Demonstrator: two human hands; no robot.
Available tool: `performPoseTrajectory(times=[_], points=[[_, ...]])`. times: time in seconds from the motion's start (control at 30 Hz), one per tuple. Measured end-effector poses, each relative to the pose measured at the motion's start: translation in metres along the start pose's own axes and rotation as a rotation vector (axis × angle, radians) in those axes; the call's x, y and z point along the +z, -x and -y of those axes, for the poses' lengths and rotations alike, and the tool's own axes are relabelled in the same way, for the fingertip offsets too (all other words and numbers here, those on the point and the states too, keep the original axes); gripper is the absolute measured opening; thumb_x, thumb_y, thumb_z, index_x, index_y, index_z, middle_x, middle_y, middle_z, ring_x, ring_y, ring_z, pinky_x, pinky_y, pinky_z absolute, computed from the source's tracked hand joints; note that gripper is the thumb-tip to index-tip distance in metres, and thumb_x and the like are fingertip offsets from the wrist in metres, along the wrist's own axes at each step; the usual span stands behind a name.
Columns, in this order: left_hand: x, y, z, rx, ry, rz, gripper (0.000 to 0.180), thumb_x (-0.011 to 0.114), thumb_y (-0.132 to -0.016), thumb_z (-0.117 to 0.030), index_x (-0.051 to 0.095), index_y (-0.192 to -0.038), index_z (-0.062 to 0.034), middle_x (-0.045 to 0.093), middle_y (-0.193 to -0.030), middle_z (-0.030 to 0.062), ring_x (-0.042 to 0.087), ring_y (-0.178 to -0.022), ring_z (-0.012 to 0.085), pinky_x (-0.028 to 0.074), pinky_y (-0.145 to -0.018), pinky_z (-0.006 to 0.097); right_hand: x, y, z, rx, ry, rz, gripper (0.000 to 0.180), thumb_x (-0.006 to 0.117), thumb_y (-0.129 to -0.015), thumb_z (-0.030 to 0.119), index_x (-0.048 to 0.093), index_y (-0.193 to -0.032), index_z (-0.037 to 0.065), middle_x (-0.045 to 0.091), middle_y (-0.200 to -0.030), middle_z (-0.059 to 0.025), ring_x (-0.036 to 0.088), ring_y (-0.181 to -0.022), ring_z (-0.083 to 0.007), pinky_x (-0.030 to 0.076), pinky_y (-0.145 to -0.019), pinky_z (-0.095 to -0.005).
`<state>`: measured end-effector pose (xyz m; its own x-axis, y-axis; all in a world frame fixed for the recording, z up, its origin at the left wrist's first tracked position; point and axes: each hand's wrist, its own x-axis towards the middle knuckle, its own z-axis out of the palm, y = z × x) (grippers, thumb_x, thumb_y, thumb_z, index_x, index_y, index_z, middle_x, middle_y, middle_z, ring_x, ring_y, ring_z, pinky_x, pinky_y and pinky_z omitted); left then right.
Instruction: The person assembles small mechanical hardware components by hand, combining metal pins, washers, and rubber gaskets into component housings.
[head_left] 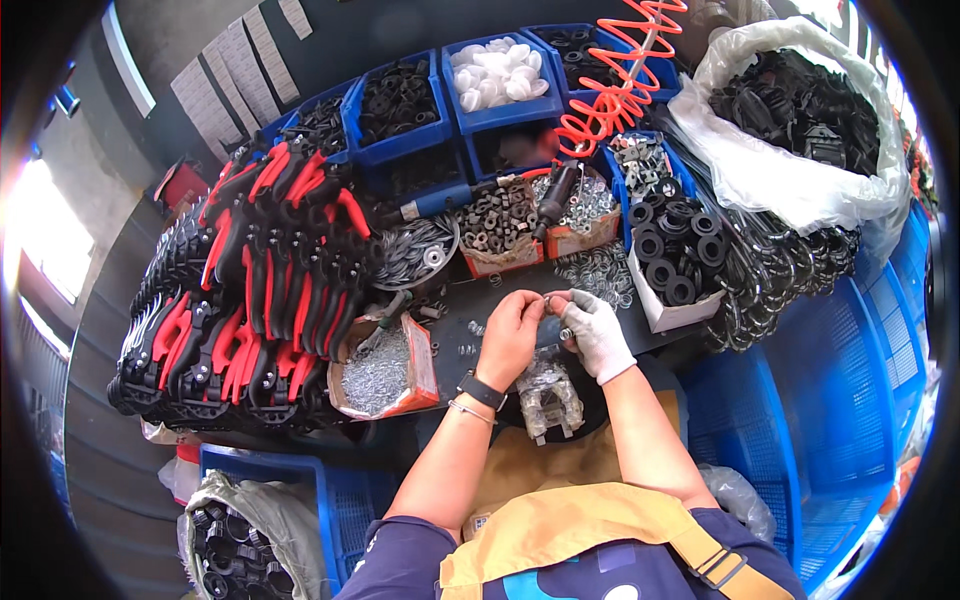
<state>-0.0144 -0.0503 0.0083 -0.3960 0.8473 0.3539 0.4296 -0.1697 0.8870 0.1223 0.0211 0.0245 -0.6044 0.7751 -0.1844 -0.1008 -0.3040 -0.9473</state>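
Observation:
My bare left hand (513,328) and my gloved right hand (597,337) meet over the front edge of the bench. Their fingertips pinch together on a tiny dark part that is too small to name. Against the white glove of my right hand shows a small metal spring (567,335), held under the fingers. Just below the hands stands a metal fixture (548,395) with two prongs, wrapped in clear film. Left of my left hand, loose springs (468,350) lie on the dark bench top. Beyond the hands is a pile of metal rings (597,272).
Red-and-black handled tools (260,280) are stacked at left, beside a box of small metal pins (378,378). Blue bins (400,100) line the back. A red coiled hose (600,90) hangs near a screwdriver-like tool (557,198). Black rings (680,250) fill a white box at right.

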Motion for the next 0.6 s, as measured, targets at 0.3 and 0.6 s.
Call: performPoseTrajectory(times=[0.3, 0.6], points=[[-0.013, -0.002, -0.005, -0.522, 0.549, 0.16, 0.015, 0.051, -0.1, -0.018, 0.054, -0.101, -0.0034, 0.063, -0.091, 0.0041, 0.057, -0.076, 0.0113, 0.048, -0.067, 0.025, 0.0, -0.001, -0.016, -0.769, 0.576, -0.082, 0.017, 0.066, -0.081, 0.003, 0.068, -0.097, 0.001, 0.064, -0.085, -0.0103, 0.062, -0.077, -0.023, 0.05, -0.071, -0.0313], [0.001, 0.002, 0.006, -0.459, 0.247, 0.033, 0.021, 0.047, -0.102, -0.026, 0.053, -0.098, -0.0062, 0.055, -0.081, -0.0011, 0.051, -0.07, 0.0082, 0.044, -0.061, 0.023, 0.006, -0.003, -0.023, -0.73, 0.6, -0.144, 0.016, 0.066, -0.082, 0.005, 0.067, -0.098, 0.002, 0.064, -0.088, -0.0122, 0.064, -0.082, -0.0273, 0.051, -0.072, -0.033]])
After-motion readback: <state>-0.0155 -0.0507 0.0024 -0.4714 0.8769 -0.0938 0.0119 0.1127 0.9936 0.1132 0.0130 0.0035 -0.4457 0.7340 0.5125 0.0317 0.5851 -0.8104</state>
